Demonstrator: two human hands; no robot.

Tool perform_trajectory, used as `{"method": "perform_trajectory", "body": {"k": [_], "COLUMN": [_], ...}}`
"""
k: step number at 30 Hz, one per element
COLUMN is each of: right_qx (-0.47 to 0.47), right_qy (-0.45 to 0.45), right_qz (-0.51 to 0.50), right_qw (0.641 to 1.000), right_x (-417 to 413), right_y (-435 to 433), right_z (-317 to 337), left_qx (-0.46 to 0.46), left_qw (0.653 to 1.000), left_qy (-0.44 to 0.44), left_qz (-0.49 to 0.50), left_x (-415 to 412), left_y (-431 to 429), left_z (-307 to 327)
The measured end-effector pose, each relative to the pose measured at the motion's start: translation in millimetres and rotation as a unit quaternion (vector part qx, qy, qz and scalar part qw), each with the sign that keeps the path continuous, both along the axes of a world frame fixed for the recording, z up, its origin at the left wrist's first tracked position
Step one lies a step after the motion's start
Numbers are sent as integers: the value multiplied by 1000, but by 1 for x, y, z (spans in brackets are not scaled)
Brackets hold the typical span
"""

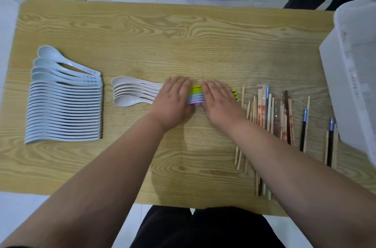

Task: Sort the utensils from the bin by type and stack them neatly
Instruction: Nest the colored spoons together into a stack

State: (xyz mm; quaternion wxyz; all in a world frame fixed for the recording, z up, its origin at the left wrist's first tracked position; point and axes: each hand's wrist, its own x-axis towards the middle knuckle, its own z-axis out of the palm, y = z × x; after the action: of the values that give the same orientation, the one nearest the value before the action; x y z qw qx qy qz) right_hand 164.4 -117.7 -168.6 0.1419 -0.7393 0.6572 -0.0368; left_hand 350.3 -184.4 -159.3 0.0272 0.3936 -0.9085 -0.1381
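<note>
- Left hand [175, 101] and right hand [220, 103] lie flat, fingers straight, pressing either side of the coloured utensils [196, 95] at the centre of the bench [142, 30].
- Yellow, green, blue and purple bands show, stacked.
- Pale blue spoons [65, 109] nest at 9 o'clock, white spoons [132, 93] beside them; chopsticks [268, 113] lie at 3 o'clock.
- Hands hide most of the coloured stack; the frame edge cuts off the bin [358, 77].
- Forearms enter from 6 o'clock.

Glossy plastic spoons [65, 103] and matt wooden chopsticks [270, 113] on wood-grain table [142, 34].
</note>
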Motion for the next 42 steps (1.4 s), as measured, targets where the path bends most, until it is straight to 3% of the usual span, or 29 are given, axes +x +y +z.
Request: {"method": "perform_trajectory", "body": {"k": [11,19,42], "right_qx": [-8,-6,33], "right_qy": [30,37,54], "right_qz": [-13,-33,-50], "right_qw": [999,999,997], "right_x": [5,19,27], "right_y": [1,-10,-17], "right_z": [-6,-5,1], "left_qx": [-20,-59,-22], "left_qw": [989,989,987], "left_qy": [-138,-130,-156], "left_qz": [43,29,24], "left_x": [126,134,136], "left_y": [-47,-54,-61], "left_z": [13,7,19]}}
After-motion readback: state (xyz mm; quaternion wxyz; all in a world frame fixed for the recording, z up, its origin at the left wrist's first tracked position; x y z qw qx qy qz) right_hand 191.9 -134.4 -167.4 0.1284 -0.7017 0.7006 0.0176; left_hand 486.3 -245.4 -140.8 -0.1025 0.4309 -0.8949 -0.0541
